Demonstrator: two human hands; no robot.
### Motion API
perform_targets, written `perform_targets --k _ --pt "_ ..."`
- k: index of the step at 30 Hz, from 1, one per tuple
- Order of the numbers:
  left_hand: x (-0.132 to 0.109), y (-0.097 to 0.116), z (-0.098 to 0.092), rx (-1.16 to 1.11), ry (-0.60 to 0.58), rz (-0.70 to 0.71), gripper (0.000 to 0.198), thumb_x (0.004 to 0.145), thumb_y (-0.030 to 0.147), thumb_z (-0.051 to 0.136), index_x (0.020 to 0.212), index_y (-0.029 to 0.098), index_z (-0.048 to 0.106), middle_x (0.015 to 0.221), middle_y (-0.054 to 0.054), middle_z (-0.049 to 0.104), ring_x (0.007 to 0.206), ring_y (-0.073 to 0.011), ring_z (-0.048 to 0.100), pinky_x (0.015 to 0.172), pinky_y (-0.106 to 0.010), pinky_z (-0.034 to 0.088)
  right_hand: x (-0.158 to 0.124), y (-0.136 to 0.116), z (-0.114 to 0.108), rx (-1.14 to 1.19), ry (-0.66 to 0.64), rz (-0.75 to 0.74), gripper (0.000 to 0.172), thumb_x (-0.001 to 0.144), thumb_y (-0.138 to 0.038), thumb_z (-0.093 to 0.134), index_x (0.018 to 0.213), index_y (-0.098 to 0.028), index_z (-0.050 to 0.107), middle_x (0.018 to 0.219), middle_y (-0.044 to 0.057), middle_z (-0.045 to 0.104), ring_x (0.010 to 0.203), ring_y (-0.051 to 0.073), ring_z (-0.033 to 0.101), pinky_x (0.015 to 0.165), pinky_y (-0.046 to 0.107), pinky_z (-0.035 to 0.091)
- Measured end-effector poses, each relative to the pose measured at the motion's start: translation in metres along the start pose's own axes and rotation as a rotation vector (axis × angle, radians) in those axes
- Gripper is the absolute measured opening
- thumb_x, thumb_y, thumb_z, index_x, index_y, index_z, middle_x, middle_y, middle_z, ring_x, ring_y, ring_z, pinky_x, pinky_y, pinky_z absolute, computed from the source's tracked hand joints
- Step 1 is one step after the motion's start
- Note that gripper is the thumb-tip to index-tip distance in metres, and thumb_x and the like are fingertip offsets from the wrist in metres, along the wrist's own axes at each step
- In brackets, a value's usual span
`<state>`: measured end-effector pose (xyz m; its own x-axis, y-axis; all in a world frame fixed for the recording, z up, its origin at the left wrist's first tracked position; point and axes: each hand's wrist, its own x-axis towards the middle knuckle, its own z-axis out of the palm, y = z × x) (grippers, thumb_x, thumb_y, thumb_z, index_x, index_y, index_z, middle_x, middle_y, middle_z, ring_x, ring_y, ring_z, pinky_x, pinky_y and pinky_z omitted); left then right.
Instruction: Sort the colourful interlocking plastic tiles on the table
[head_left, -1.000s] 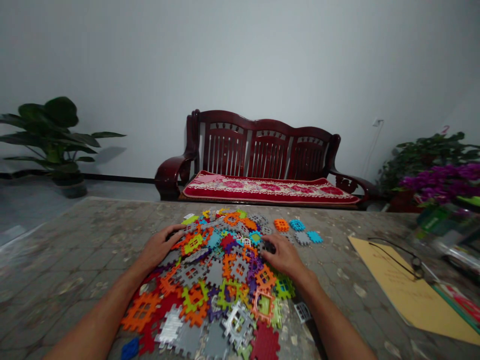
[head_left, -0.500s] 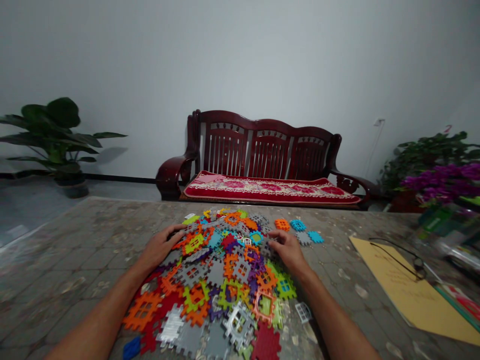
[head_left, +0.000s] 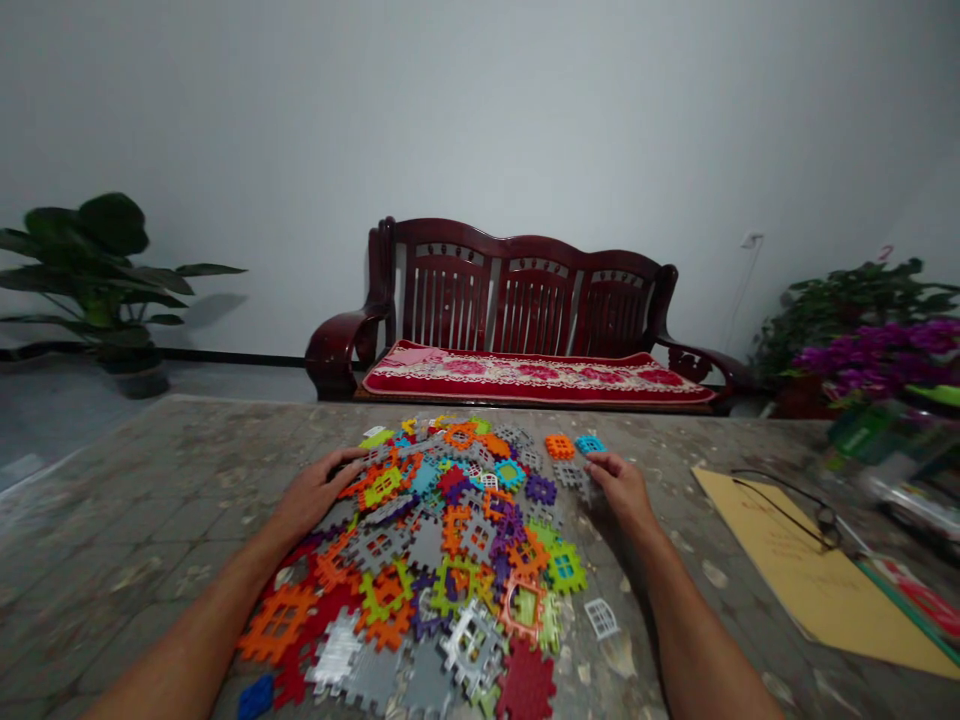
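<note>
A heap of interlocking plastic building pieces (head_left: 426, 540) in orange, grey, green, purple and red covers the middle of the table. At its left edge rests my left hand (head_left: 319, 490), fingers stretched loosely against the pieces and not visibly gripping one. To the right of the heap, my right hand (head_left: 621, 488) has its thumb and fingertips together at the edge of a grey piece (head_left: 571, 476). An orange piece (head_left: 559, 447) and a blue piece (head_left: 589, 444) lie just beyond the fingers. My right hand hides part of this small group.
A white window-shaped piece (head_left: 601, 618) lies beside my right forearm. Further right are a yellow envelope (head_left: 817, 570), eyeglasses (head_left: 825, 520) and purple flowers (head_left: 877, 360). A wooden bench (head_left: 525, 300) stands behind the table (head_left: 150, 500); a potted plant (head_left: 112, 270) is at left.
My right hand has moved right from the heap's edge to the small group of pieces, and a grey piece now shows at its fingertips. My left hand stays almost in place.
</note>
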<state>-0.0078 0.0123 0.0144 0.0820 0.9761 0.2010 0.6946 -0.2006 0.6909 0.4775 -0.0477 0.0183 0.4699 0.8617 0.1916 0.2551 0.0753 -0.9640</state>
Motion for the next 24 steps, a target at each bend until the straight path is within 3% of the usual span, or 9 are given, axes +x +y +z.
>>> perform_targets --k 9,13,17,20,24 --pt "0.002 -0.005 0.002 -0.006 0.008 0.008 0.059 0.08 0.063 0.045 0.115 0.022 0.069 0.118 -0.008 0.072 0.107 -0.0284 0.066 0.097 -0.04 0.05 -0.007 0.022 -0.002 -0.3 -0.061 -0.17 0.029 0.068 -0.042 0.06 0.083 -0.021 0.072 0.081 0.005 0.074 0.078 0.022 0.067 0.076 0.035 0.051" --pt "0.001 -0.004 0.002 -0.011 0.021 0.022 0.057 0.081 0.063 0.046 0.114 0.023 0.07 0.115 -0.006 0.073 0.104 -0.0276 0.067 0.095 -0.038 0.052 -0.013 0.014 -0.004 -0.508 -0.016 -0.187 0.03 0.074 -0.037 0.052 0.09 -0.022 0.072 0.088 0.004 0.074 0.083 0.022 0.068 0.08 0.035 0.05" --pt "0.001 -0.004 0.002 -0.004 0.018 0.022 0.056 0.082 0.062 0.046 0.114 0.023 0.07 0.116 -0.006 0.072 0.106 -0.0277 0.066 0.094 -0.037 0.052 -0.02 -0.001 -0.008 -0.714 0.02 -0.156 0.03 0.079 -0.034 0.05 0.097 -0.025 0.072 0.091 0.003 0.074 0.085 0.022 0.068 0.075 0.033 0.049" --pt "0.001 -0.005 0.002 -0.011 0.011 0.021 0.056 0.082 0.062 0.045 0.115 0.023 0.069 0.117 -0.006 0.072 0.107 -0.0276 0.066 0.095 -0.038 0.051 -0.025 -0.006 -0.011 -0.839 -0.028 -0.163 0.029 0.077 -0.031 0.054 0.1 -0.026 0.071 0.095 0.003 0.073 0.087 0.022 0.067 0.076 0.032 0.049" --pt "0.001 -0.005 0.002 -0.011 0.003 0.018 0.057 0.083 0.062 0.045 0.117 0.023 0.068 0.119 -0.007 0.071 0.109 -0.0276 0.064 0.098 -0.038 0.049 -0.026 -0.001 -0.015 -0.814 -0.15 -0.199 0.036 0.071 -0.028 0.063 0.107 -0.025 0.069 0.106 0.004 0.07 0.093 0.02 0.065 0.084 0.032 0.049"
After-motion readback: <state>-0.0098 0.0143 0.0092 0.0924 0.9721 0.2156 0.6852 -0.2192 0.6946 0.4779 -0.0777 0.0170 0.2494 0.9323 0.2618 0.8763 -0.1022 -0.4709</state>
